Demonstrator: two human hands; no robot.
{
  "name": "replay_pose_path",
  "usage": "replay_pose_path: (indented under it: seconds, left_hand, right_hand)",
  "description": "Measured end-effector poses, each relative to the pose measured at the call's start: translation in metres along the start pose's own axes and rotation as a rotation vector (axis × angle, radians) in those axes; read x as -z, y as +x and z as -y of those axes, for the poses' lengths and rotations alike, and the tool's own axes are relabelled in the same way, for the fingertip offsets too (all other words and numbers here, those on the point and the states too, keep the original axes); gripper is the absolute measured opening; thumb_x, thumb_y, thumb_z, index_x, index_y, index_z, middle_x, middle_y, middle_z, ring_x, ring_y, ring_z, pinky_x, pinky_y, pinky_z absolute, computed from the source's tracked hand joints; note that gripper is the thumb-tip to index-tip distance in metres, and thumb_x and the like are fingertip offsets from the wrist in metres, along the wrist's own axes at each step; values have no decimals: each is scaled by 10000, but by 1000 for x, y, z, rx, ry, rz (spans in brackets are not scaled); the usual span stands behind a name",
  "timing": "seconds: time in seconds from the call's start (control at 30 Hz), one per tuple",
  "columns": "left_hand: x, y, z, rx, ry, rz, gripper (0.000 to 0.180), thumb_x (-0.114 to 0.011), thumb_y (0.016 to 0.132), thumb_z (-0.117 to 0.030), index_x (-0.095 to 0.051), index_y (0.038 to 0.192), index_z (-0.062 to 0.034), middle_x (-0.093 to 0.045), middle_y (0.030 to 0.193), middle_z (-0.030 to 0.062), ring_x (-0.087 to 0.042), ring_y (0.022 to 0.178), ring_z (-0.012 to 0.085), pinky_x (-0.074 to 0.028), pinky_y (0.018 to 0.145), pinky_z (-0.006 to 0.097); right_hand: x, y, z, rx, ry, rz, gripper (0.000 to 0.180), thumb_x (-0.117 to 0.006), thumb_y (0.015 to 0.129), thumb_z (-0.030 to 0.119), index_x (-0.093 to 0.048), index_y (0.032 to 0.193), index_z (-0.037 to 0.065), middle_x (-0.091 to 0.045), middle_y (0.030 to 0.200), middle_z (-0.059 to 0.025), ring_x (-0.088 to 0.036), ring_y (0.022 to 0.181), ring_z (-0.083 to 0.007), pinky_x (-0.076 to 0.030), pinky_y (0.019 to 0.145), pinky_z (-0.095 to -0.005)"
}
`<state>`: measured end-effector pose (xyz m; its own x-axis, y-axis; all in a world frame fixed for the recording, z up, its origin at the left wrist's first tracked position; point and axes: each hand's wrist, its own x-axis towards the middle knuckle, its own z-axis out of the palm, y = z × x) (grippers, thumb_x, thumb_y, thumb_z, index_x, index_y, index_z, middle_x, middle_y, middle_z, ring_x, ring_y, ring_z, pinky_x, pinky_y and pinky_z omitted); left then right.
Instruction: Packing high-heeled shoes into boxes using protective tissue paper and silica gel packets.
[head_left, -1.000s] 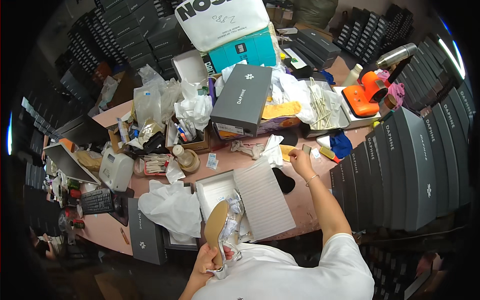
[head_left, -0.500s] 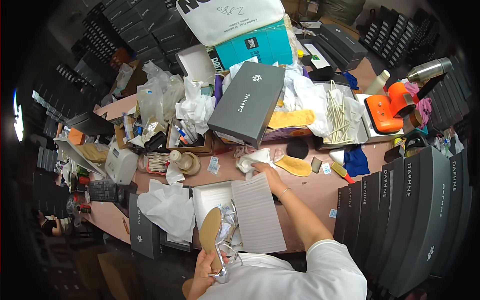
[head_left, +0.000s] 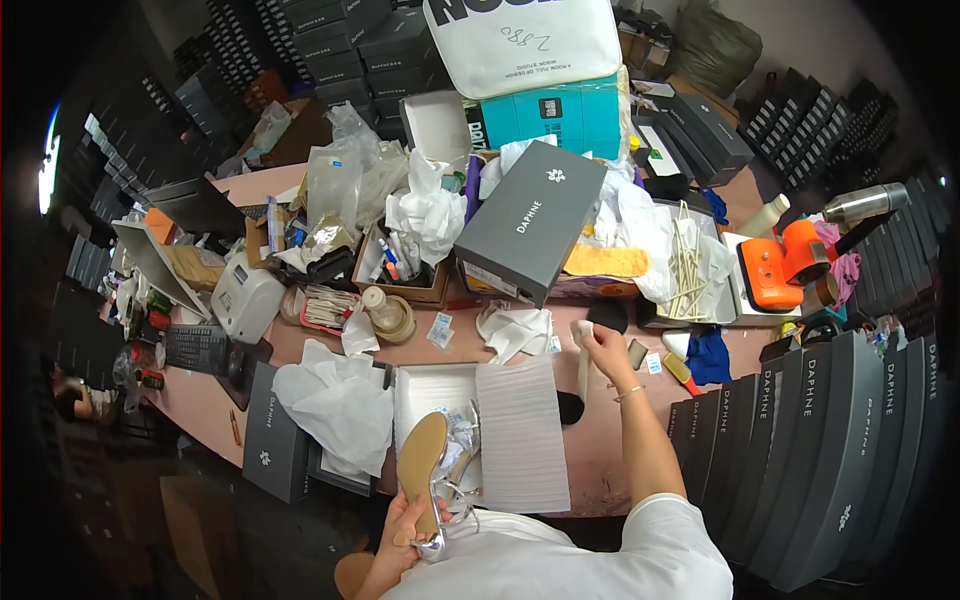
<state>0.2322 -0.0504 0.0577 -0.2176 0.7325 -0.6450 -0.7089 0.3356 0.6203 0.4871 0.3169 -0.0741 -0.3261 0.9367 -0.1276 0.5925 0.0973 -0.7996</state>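
Observation:
My left hand (head_left: 408,520) grips a high-heeled sandal (head_left: 424,455) by its heel end, tan sole facing up, clear or silvery straps hanging to the right. Below it an open shoe box (head_left: 405,385) holds the other sandal (head_left: 463,470), stuffed with white paper. Ribbed foam sheet (head_left: 522,435) spreads over the box's right side. My right hand (head_left: 608,355) pinches a pale, narrow pad (head_left: 582,370), seemingly the insole-shaped one turned on edge. Close to it are a black round pad (head_left: 607,317) and a dark rounded piece (head_left: 571,408). Crumpled white paper (head_left: 515,332) rests left of that hand.
Dark shoe boxes (head_left: 850,440) stand in a row at right. A closed grey box (head_left: 535,220) leans over paper and a yellow insole (head_left: 606,262). White sticks (head_left: 685,265), an orange device (head_left: 768,275), a brush (head_left: 682,374) and a jar (head_left: 390,318) surround the work area.
My right hand has left the crumpled paper, moved right and picked up the pale pad that lay flat. My left hand still holds the sandal. The view has shifted slightly.

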Motion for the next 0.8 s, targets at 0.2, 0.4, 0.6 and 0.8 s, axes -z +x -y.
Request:
replay_pose_path:
  seconds: [0.2,0.4,0.6,0.8]
  left_hand:
    - [6,10,-5,-8,-108,125,308,-577,928,-174,-474,1204,-83,-605,921,119,-646,797,236,-542,705,336]
    - [7,3,-29,-102,-164,197,318,-542,925,-131,-463,1227,-67,-599,993,128,-625,848,209,-534,657,298]
    - [50,6,-49,-105,-115,232,350,-496,912,-110,-461,1254,-48,-576,1109,141,-601,900,195,-528,590,261]
    - [74,13,-64,-128,-275,237,438,-547,942,-347,-467,1253,-49,-572,1122,143,-598,896,197,-515,583,236]
  right_hand:
    - [52,-64,112,-184,1054,251,369,-528,912,270,-552,1173,10,-603,932,-67,-585,728,-163,-470,638,-269]
    - [6,-97,192,3,1255,548,471,-569,902,294,-483,1271,13,-579,995,-102,-572,772,-182,-481,658,-307]
    - [-103,-102,222,-50,816,533,309,-560,940,223,-592,1164,12,-593,835,-21,-530,722,-104,-446,640,-252]
    - [-149,-31,273,604,77,116,326,-586,924,211,-599,1243,145,-549,1058,-98,-571,877,-221,-462,798,-305]
